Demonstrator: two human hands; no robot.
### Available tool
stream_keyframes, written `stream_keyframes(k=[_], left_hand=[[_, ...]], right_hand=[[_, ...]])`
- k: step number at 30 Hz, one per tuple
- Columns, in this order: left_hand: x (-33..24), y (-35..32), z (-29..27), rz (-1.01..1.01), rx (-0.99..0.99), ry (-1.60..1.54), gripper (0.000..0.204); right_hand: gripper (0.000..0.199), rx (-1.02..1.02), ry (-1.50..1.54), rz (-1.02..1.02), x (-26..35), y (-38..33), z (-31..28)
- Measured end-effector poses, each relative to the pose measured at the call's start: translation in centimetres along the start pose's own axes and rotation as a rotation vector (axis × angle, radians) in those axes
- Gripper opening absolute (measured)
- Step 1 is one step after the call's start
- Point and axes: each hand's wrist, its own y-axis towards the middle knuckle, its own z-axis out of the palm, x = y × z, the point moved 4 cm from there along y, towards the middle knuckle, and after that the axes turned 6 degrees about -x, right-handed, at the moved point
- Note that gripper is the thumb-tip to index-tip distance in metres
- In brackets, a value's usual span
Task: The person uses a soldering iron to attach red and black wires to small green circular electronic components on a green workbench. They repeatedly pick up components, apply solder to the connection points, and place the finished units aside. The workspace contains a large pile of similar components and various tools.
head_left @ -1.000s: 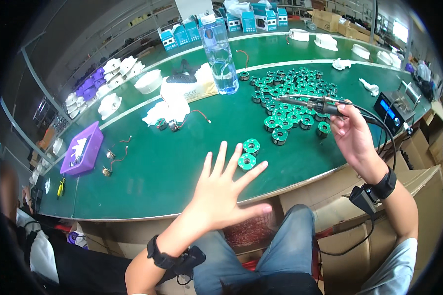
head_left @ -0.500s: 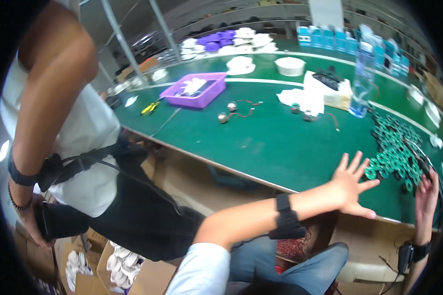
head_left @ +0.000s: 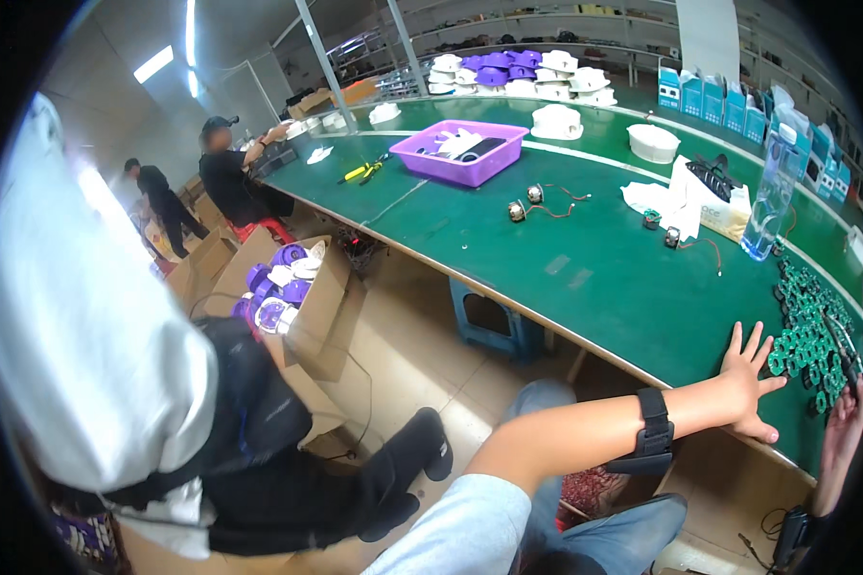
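My left hand [head_left: 750,383] lies with its fingers spread on the green table top, at the front edge, beside a pile of small green ring-shaped circuit boards [head_left: 807,335]. Nothing is in it. At the far right, my right hand [head_left: 844,429] has its fingers closed around the end of a slim black tool [head_left: 851,366], with a pale cable running by it. That tool lies over the right side of the boards; its exact kind is hard to make out near the dark rim.
On the table [head_left: 431,235] stand a purple basket [head_left: 470,171], yellow-handled pliers [head_left: 360,173], small wired motors [head_left: 518,211], a water bottle [head_left: 773,196] and a white tub [head_left: 654,144]. A person [head_left: 96,316] stands close at left. Below are a blue stool [head_left: 494,321] and an open carton [head_left: 321,297].
The view has swung left, so table things sit further right in it. The person at left has shifted, uncovering cartons and two people further off. My left hand stays spread by the boards.
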Motion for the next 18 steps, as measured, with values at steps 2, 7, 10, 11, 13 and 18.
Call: stream_keyframes(k=[2, 7, 10, 11, 13, 18], left_hand=[[-0.2, 0.0, -0.1, 0.0, 0.004, 0.01, 0.083], [0.0, 0.6, 0.0, -0.021, 0.013, 0.057, 0.081], [-0.1, 1.3, 0.0, -0.037, 0.022, 0.088, 0.081], [-0.3, 2.0, 0.1, -0.025, 0.026, 0.081, 0.081], [-0.8, 2.7, -0.2, -0.029, 0.008, 0.095, 0.08], [-0.3, 1.4, -0.6, 0.001, -0.06, 0.038, 0.076]], right_hand=[[0.024, 0.035, -0.001, 0.025, -0.3, -0.2, 0.2], [0.023, -0.06, -0.033, -0.004, -0.2, -1.7, 2.2], [0.023, -0.056, -0.02, 0.026, -0.4, -2.8, 3.6], [0.022, -0.007, -0.043, 0.045, 0.0, -2.4, 3.0], [0.022, -0.014, -0.005, 0.025, 0.2, -2.4, 2.7], [0.017, -0.095, 0.046, -0.009, 1.1, -4.1, 5.2]])
